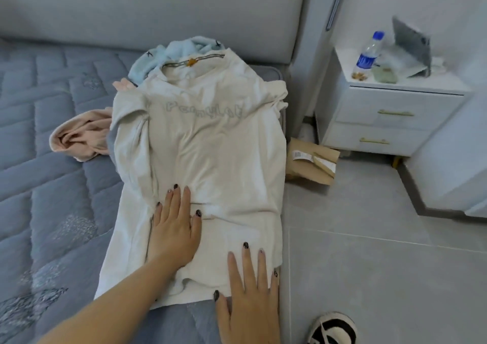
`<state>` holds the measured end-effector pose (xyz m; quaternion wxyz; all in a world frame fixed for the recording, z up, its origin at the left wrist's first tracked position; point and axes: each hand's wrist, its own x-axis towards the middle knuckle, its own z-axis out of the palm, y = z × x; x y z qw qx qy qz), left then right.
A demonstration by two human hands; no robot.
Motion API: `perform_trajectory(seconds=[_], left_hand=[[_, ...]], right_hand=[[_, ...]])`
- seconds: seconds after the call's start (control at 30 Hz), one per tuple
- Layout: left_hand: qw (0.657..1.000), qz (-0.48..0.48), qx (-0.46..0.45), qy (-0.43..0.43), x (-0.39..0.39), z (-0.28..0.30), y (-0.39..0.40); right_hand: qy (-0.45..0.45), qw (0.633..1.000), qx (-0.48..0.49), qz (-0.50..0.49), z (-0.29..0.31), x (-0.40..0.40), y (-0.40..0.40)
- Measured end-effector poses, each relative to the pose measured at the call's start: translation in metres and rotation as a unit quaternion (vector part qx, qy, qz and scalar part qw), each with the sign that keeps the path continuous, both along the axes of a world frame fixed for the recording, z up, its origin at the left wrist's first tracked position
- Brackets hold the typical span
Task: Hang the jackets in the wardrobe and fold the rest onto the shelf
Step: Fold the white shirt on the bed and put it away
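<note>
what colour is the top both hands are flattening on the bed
Cream, with faint grey lettering across the chest of the top; the head view shows it.

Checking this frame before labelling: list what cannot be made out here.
Head view:
- Blue garment: mostly hidden under the cream top; its type is unclear.
- Pink garment: bunched and partly covered.
- Bottle label: blurred, unreadable.
- Shoe: cut off by the bottom edge.
- Wardrobe and shelf: out of frame.

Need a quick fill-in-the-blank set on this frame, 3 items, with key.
1. Both hands, left and right, lie flat on the cream ____.
2. The water bottle stands on the white ____.
3. The pink garment lies on the ____, beside the cream top.

Missing words: sweatshirt; nightstand; bed
</note>
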<state>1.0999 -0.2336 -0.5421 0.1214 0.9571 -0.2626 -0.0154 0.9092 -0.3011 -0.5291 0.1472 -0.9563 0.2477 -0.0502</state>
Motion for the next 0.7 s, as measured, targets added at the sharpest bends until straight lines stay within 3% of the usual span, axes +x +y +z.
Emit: perform_trajectory(seconds=[0.1,0.33,0.5,0.7], left_hand=[[0.998,-0.042,0.047,0.024,-0.032,0.000,0.031],[0.973,-0.207,0.066,0.072,-0.094,0.019,0.139],[0.967,-0.224,0.100,-0.066,-0.073,0.050,0.176],[0.929,-0.296,0.130,-0.180,-0.038,0.062,0.185]], right_hand=[[0.054,0.998,0.003,-0.019,0.015,-0.023,0.032],[0.212,0.967,0.138,-0.042,0.031,-0.067,0.096],[0.179,0.974,0.130,-0.049,0.056,-0.065,0.094],[0.141,0.983,0.078,-0.085,0.053,-0.038,0.085]])
